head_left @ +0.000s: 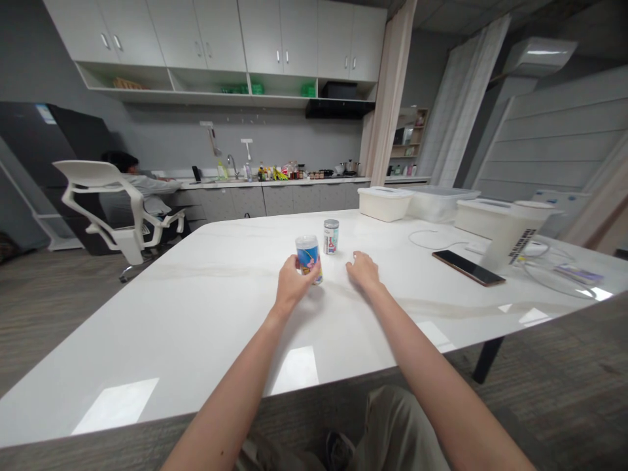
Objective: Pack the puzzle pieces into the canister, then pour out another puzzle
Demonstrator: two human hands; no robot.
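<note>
My left hand [293, 282] is wrapped round a clear-topped cylindrical container [308, 254] with a blue printed label, held upright at the middle of the white table [196, 307]. Just behind it and to its right stands a second small canister [331, 239] with a silver lid and a colourful label. To the right of both, my right hand [364, 268] rests low over the tabletop with its fingers loosely bent and apart, touching neither container. Whether the held container's base meets the table I cannot tell.
White storage boxes [385, 204] line the far right side. Nearer on the right are a phone [468, 267], a large tumbler [513, 239] and cables. A white chair [110, 203] and a seated person [142, 183] are at the left, beyond the table.
</note>
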